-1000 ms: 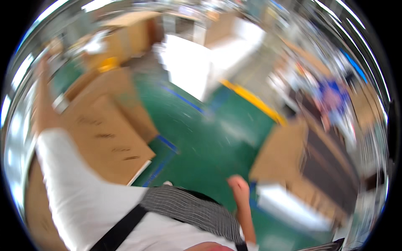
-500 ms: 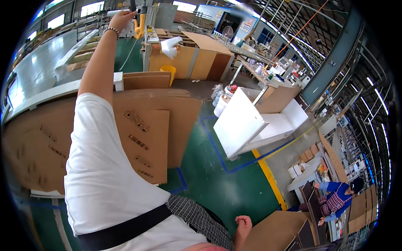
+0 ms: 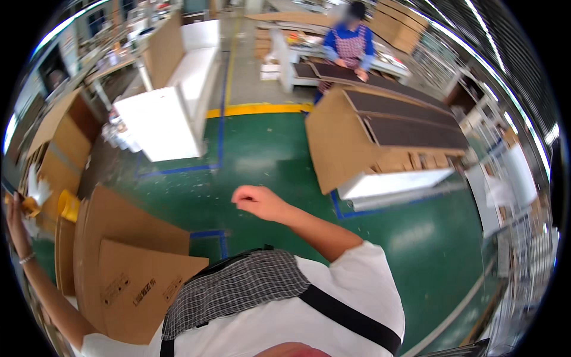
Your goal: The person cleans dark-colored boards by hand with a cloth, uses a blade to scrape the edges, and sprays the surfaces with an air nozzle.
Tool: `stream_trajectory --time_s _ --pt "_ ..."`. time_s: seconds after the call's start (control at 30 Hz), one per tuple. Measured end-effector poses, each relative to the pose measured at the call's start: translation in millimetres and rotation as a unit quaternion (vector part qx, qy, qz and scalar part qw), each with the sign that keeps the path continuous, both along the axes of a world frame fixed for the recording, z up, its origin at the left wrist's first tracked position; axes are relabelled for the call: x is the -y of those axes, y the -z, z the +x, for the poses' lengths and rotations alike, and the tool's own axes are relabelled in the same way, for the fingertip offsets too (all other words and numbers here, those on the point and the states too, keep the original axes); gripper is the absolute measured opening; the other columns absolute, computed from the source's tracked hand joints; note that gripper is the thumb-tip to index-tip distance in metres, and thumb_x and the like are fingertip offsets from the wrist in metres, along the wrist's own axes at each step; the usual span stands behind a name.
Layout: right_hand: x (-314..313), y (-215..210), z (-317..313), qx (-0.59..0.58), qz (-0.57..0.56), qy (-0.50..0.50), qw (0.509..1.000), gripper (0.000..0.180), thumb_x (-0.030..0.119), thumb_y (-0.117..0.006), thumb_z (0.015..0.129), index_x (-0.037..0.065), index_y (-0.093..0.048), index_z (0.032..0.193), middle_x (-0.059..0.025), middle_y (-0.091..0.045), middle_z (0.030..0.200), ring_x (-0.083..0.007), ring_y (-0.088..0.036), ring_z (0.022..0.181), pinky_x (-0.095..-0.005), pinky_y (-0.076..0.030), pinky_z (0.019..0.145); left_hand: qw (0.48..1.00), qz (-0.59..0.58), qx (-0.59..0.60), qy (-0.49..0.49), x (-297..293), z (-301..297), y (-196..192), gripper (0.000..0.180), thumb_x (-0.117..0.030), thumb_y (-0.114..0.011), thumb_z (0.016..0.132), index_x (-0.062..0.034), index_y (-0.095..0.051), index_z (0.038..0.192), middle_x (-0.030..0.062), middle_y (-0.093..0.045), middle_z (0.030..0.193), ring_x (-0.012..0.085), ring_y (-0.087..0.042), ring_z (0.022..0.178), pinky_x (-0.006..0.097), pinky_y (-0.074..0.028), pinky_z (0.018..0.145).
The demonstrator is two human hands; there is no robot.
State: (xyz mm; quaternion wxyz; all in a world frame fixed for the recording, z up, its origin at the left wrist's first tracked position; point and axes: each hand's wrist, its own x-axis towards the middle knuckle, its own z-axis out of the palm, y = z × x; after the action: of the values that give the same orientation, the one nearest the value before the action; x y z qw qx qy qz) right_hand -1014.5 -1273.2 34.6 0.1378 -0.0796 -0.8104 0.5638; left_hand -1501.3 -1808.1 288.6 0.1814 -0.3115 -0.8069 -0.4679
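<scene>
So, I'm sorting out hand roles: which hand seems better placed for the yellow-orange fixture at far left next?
Probably the left hand: it reaches out beside the yellow-orange fixture, while the right hand, loosely curled, is over green floor.

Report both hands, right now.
Left hand: at the picture's edge beside a narrow dark object; cannot tell whether its grip is open or closed on it.
Right hand: loosely closed, nothing visible in it.

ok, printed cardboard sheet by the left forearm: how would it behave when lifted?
The printed cardboard sheet is probably light for its size, looking broad and thin. Likely fairly stiff: no sag shows. Might slide: no visible strap ties it to the larger cardboard sheet behind.
</scene>
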Motion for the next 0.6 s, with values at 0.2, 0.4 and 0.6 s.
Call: stream_trajectory --time_s 0.2,0.4,0.6 --pt "6.3 5.3 17.7 -0.006 -0.166 -0.111 0.98 0.037 0.03 -0.057 0.097 0.003 -0.057 0.122 -0.0074 -0.065 0.107 -0.0154 -0.061 0.096 -0.0302 -0.049 0.086 0.861 0.04 0.028 0.506 -351.9 231.6 97.3 0.035 -0.035 -0.072 0.085 -0.0106 -0.059 0.064 0.0033 -0.061 0.077 0.0123 -0.054 0.069 0.025 -0.043 0.063" --pt "-18.2 -19.0 93.6 -0.158 -0.286 -0.124 0.937 0.098 0.077 -0.038 0.086 0.012 -0.013 0.155 -0.0097 -0.036 0.151 -0.0209 -0.041 0.133 -0.0415 -0.033 0.109 0.595 0.084 0.172 0.781 -499.6 390.6 109.8 0.032 -0.032 -0.078 0.08 -0.0025 -0.07 0.072 0.0091 -0.051 0.104 0.0204 -0.054 0.088 0.036 -0.046 0.08" --pt "-86.4 -49.4 203.7 -0.385 -0.431 -0.112 0.808 0.081 0.07 -0.032 0.092 0.015 -0.026 0.151 -0.0048 -0.04 0.148 -0.0207 -0.038 0.136 -0.0432 -0.031 0.11 0.483 0.081 0.189 0.851 -582.6 535.8 107.5 0.026 -0.026 -0.078 0.08 -0.0016 -0.072 0.076 0.0074 -0.05 0.107 0.0229 -0.058 0.092 0.036 -0.048 0.08"
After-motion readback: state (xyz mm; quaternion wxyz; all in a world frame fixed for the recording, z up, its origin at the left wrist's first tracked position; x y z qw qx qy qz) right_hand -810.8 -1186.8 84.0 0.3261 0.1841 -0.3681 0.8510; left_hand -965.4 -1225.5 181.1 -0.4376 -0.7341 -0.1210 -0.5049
